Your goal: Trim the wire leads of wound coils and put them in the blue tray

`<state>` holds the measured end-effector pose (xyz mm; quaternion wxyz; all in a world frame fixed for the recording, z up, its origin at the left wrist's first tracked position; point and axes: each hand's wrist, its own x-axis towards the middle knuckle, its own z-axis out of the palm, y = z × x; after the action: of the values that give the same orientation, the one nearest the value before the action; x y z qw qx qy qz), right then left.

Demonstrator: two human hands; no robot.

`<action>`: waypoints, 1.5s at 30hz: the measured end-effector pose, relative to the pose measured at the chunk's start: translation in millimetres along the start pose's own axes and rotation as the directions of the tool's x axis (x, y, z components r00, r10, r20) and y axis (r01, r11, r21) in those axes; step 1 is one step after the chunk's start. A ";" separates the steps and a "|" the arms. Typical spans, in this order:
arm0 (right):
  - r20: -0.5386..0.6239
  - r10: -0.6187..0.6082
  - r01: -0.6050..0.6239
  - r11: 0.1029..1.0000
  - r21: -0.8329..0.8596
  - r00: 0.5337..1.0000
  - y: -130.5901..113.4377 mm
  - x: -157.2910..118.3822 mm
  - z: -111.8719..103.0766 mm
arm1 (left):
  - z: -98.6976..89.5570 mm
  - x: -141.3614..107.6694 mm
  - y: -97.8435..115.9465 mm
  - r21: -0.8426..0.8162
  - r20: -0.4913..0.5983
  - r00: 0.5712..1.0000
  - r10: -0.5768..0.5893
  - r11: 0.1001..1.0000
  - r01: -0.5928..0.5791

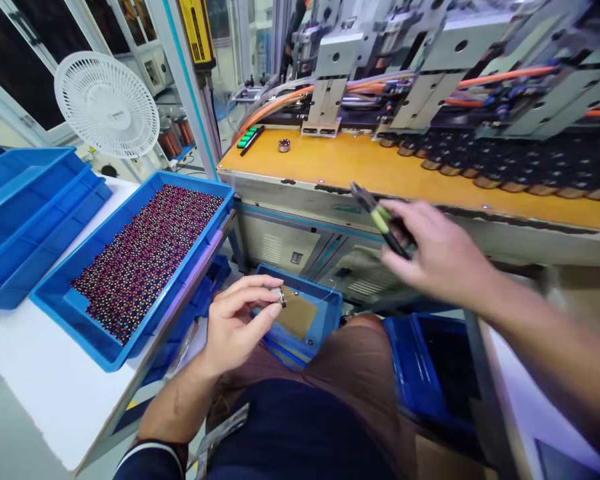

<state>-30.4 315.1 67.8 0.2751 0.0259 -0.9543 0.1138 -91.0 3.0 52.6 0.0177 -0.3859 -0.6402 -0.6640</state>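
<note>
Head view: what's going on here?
The left hand pinches a small round part above a blue tray, with thin wire showing beside it. The right hand holds pliers, away from that part. To the left, a blue bin holds many small pieces; more parts line the orange worktop.

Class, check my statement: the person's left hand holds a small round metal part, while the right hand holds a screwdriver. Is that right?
Not quite: the head view shows the right hand holding pliers, not a screwdriver. The left hand does hold a small round metal part.
</note>
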 end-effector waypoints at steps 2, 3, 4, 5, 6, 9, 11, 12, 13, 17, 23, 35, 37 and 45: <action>-0.004 0.084 -0.078 0.937 0.339 0.996 -33.1 -40.2 1.2 | 1.3 0.1 -2.2 0.000 0.012 1.000 0.001 1.000 -0.001; 0.078 0.125 -0.147 0.852 0.502 0.989 -50.4 -59.1 1.4 | 2.0 0.3 -3.2 -0.002 0.018 1.000 -0.001 1.000 0.001; 0.172 0.134 -0.212 0.765 0.608 0.976 -67.0 -76.3 1.3 | 2.8 0.8 -4.0 -0.004 0.023 1.000 -0.002 1.000 0.002; 0.234 0.124 -0.253 0.691 0.677 0.964 -82.1 -91.2 1.3 | 3.7 1.4 -4.6 -0.004 0.027 1.000 -0.003 1.000 0.004; 0.287 0.092 -0.281 0.613 0.739 0.954 -95.1 -103.4 1.5 | 4.7 2.2 -5.1 -0.001 0.030 1.000 -0.003 1.000 0.003; 0.398 -0.001 -0.365 0.400 0.841 0.917 -118.5 -124.8 5.7 | 8.3 4.7 -5.7 0.018 0.041 0.999 0.003 1.000 -0.004; 0.436 -0.032 -0.410 0.285 0.866 0.899 -122.5 -129.6 10.8 | 10.6 5.6 -5.4 0.026 0.051 0.999 0.008 1.000 -0.009; 0.451 -0.042 -0.429 0.241 0.870 0.892 -122.4 -130.2 13.2 | 11.5 5.6 -5.2 0.028 0.056 0.998 0.011 1.000 -0.013; 0.465 -0.052 -0.446 0.207 0.871 0.884 -121.6 -130.1 15.2 | 12.2 5.4 -4.9 0.030 0.061 0.998 0.013 0.999 -0.014; 0.526 -0.099 -0.510 0.149 0.847 0.845 -120.0 -124.3 18.1 | 12.9 3.2 -3.7 0.037 0.064 0.998 0.026 0.999 -0.028; 0.503 -0.142 -0.486 0.138 0.863 0.853 -125.0 -113.6 18.3 | 8.8 0.3 -2.0 0.074 0.071 0.997 0.040 0.996 -0.045; 0.443 -0.058 -0.436 0.108 0.894 0.895 -132.4 -109.3 15.9 | 8.8 0.3 -3.5 0.082 0.070 0.996 0.051 0.995 -0.057; 0.445 -0.054 -0.438 0.106 0.893 0.894 -132.9 -108.9 15.7 | 8.6 0.2 -3.7 0.084 0.071 0.996 0.056 0.995 -0.062; 0.484 -0.041 -0.479 0.090 0.873 0.874 -134.1 -108.0 14.8 | 7.2 0.3 -3.4 0.103 0.079 0.994 0.074 0.991 -0.082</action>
<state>68.5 179.9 25.5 -0.0280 0.0748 -0.6624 0.7449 -89.4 10.0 49.1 0.0398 -0.4339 -0.6592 -0.6129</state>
